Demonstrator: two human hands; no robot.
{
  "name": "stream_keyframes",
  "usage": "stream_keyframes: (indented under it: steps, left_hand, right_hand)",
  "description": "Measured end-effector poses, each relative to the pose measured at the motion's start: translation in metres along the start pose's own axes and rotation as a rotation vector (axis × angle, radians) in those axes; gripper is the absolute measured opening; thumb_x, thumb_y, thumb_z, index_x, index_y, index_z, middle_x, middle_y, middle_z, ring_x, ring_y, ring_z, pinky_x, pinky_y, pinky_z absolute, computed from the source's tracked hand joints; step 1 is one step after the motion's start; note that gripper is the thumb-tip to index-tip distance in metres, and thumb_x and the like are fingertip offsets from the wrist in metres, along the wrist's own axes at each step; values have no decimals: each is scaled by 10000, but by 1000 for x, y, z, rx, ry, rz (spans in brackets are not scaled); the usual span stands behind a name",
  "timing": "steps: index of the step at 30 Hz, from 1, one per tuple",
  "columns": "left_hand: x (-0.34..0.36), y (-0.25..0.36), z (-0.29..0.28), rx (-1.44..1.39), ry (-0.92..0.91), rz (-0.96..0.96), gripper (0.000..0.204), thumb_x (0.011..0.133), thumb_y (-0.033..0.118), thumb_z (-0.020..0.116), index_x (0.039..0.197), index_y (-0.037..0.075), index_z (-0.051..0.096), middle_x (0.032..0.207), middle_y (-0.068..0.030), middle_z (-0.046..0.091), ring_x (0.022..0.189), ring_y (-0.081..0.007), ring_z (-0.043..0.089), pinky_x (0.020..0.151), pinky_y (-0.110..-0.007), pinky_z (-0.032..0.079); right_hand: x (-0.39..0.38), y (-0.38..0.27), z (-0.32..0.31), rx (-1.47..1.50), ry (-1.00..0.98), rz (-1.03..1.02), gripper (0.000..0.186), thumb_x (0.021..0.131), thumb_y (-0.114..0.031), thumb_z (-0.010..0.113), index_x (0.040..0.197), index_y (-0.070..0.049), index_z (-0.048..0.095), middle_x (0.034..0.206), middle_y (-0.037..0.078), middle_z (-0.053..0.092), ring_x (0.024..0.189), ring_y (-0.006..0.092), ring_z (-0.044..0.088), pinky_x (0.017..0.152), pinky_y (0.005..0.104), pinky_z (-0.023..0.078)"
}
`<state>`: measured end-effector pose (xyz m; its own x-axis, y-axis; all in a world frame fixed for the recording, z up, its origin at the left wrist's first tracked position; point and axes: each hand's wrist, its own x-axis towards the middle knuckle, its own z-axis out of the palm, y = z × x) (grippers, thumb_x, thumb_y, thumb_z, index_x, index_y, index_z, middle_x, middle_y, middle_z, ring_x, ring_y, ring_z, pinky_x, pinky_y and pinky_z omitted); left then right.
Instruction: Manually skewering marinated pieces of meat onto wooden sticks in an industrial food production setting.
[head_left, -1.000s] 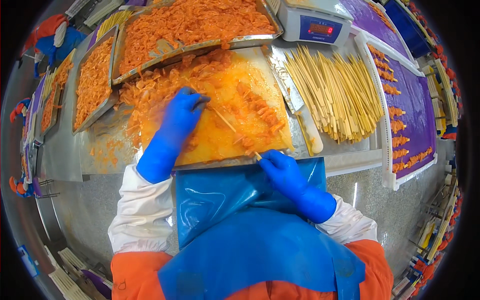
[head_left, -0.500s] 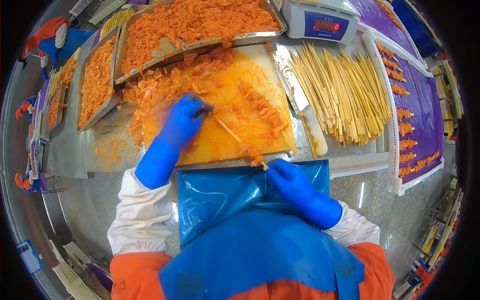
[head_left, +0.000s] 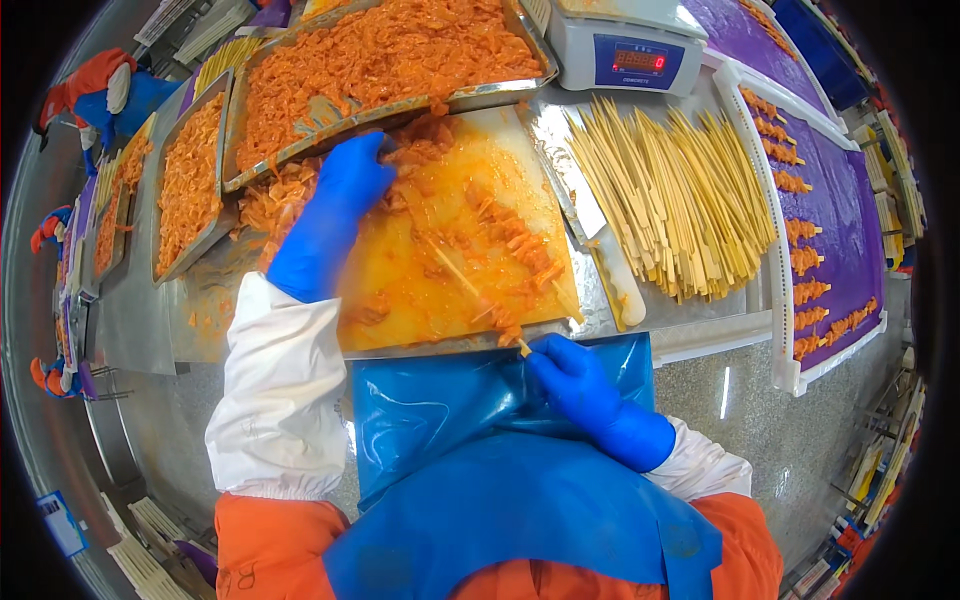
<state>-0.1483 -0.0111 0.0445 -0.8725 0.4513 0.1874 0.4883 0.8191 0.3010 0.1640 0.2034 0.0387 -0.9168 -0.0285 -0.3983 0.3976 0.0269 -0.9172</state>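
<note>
My right hand (head_left: 578, 380), in a blue glove, is closed around the broad end of a bamboo skewer (head_left: 457, 268) at the near edge of the cutting board (head_left: 420, 320). A few orange, marinated meat pieces (head_left: 503, 323) are threaded close to that hand; the thin end is bare and points up-left over the board. My left hand (head_left: 352, 178), gloved too, reaches into the loose meat (head_left: 428, 140) at the board's far side, below the large tray. Its fingertips are hidden, so any grip cannot be seen. A filled skewer (head_left: 520, 240) lies on the board's right.
A large metal tray of meat (head_left: 390, 55) stands at the back, a smaller tray (head_left: 190, 170) to its left. Right of the board lie a white-handled knife (head_left: 622, 285) and heaped bamboo skewers (head_left: 680, 200). Beyond are a scale (head_left: 630, 55) and a purple-lined tray of skewers (head_left: 840, 240).
My left hand has moved from beside the skewer's thin end, up and left to the loose meat. My right hand still holds the skewer, slightly lower and further left in the picture.
</note>
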Motion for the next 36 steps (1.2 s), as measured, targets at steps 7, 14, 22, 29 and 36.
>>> stream_keyframes:
  steps: [7, 14, 22, 29, 36]
  left_hand:
    - [-41, 28, -47, -432, -119, -171, 252, 777, 183, 678, 987, 50, 636, 783, -78, 607, 721, -145, 565, 679, -290, 467]
    - [-105, 7, -39, -268, -218, -25, 159, 826, 170, 669, 896, 28, 656, 802, -108, 607, 719, -218, 583, 658, -300, 461]
    - [-71, 14, -41, -262, -172, 89, 190, 819, 72, 635, 1007, 52, 659, 923, -117, 606, 830, -247, 620, 724, -321, 495]
    - [13, 32, 14, -9, -61, 220, 275, 802, 131, 635, 1073, 87, 650, 1034, -166, 621, 903, -336, 619, 782, -396, 496]
    - [7, 45, -16, -50, -206, 60, 275, 777, 88, 605, 1045, 83, 666, 990, -173, 637, 951, -335, 604, 807, -388, 484]
  right_hand:
    - [-3, 0, -7, 134, 6, 51, 159, 913, -168, 563, 950, -17, 598, 712, 73, 585, 597, 111, 535, 555, 282, 446]
    - [0, -4, -1, 79, -70, 103, 162, 923, -185, 549, 952, -29, 587, 674, 46, 570, 581, 98, 534, 523, 256, 430]
    - [2, -2, 2, 78, -36, 112, 185, 908, -211, 568, 918, -28, 592, 654, 70, 569, 582, 121, 546, 542, 293, 448]
    - [4, -6, 9, 29, -105, 114, 182, 939, -217, 546, 973, -43, 586, 675, 24, 565, 585, 86, 519, 533, 231, 426]
    - [2, -3, -7, 20, -69, 74, 172, 912, -194, 564, 945, -28, 596, 682, 80, 587, 588, 127, 558, 545, 289, 451]
